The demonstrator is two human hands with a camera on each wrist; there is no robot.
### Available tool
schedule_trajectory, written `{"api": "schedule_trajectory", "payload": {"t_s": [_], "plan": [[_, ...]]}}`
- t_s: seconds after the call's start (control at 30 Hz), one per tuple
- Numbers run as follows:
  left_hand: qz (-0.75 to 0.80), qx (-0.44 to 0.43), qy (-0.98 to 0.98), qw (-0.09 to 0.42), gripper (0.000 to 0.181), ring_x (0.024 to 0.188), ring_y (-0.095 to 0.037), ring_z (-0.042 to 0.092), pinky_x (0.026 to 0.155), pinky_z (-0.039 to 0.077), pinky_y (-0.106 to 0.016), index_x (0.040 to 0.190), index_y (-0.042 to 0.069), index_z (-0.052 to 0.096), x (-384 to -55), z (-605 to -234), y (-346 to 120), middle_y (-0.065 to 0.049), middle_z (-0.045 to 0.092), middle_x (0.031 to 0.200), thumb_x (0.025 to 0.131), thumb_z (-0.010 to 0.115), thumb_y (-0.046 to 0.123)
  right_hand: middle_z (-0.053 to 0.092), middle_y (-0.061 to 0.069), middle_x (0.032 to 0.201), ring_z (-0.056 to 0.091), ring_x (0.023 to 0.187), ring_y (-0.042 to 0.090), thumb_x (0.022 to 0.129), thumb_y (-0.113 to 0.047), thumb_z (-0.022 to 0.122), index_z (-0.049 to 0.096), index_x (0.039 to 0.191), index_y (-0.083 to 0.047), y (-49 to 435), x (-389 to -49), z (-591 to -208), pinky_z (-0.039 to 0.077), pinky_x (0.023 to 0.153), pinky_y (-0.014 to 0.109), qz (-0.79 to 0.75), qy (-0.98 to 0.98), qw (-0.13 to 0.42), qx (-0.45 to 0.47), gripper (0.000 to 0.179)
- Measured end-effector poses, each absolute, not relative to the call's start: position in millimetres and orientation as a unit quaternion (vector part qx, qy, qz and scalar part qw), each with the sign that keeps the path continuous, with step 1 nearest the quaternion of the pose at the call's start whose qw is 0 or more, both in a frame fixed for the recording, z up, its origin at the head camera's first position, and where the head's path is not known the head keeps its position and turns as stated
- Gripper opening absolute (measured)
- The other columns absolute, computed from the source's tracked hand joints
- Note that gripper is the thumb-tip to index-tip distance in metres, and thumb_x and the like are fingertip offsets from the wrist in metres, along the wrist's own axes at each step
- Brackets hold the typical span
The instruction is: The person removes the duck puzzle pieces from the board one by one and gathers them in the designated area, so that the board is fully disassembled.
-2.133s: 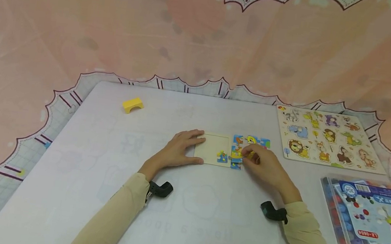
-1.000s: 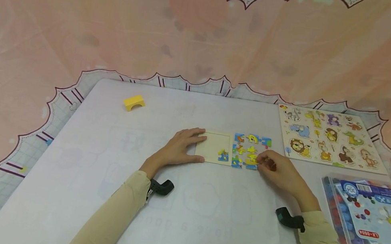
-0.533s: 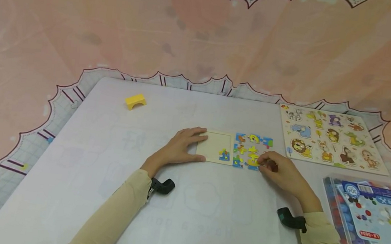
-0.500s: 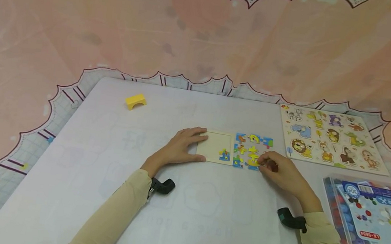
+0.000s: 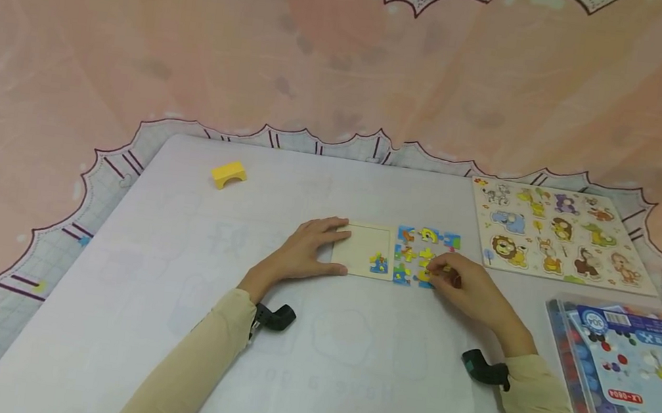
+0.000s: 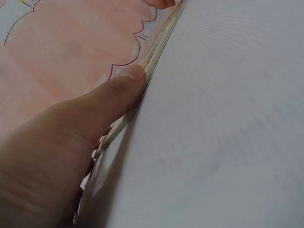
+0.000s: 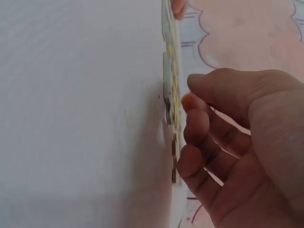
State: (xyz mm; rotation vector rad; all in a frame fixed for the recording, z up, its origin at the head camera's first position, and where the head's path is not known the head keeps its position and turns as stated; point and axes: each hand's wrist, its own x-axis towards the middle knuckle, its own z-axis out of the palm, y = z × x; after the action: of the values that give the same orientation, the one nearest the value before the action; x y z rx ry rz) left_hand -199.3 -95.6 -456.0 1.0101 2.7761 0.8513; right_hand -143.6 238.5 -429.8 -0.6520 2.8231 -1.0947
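A pale wooden puzzle tray point(image 5: 357, 247) lies mid-table with one jigsaw piece point(image 5: 379, 262) in its near right corner. At its left end my left hand point(image 5: 299, 250) holds it, thumb along the near side and fingers at the far side. Loose blue and yellow jigsaw pieces point(image 5: 402, 273) lie in rows just right of the tray. Over the near right pieces hovers my right hand point(image 5: 462, 283), partly covering them. In the right wrist view its fingers point(image 7: 195, 124) bend loosely, thumb and index tips close together, with no piece seen between them.
An animal peg puzzle board point(image 5: 560, 236) lies at the back right. Nearer on the right is a clear plastic box point(image 5: 626, 363) with a printed sheet and coloured balls. A yellow arch block point(image 5: 228, 174) sits at the back left of the white table point(image 5: 337, 371).
My right hand first moved rightward off the left column of pieces, uncovering them, and then shifted slightly left. My left hand has stayed at the tray.
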Motion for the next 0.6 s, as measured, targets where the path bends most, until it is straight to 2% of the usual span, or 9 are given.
{"api": "schedule_trajectory", "payload": {"t_s": [0.6], "plan": [[0.283,0.329,0.901,0.026,0.073,0.142,-0.023,0.029,0.116,0.019,-0.048,0.139,0.015,0.048,-198.4,-458.4,-95.8,-0.001,0.034,0.152,0.079,0.072,0.048,0.062,0.001,0.090,0.051,0.072,0.012,0.088,-0.011,0.066,0.063,0.107,-0.008,202.7,-152.8,-420.2,0.045,0.062,0.021,-0.353,0.907,0.039,-0.227,0.020]]}}
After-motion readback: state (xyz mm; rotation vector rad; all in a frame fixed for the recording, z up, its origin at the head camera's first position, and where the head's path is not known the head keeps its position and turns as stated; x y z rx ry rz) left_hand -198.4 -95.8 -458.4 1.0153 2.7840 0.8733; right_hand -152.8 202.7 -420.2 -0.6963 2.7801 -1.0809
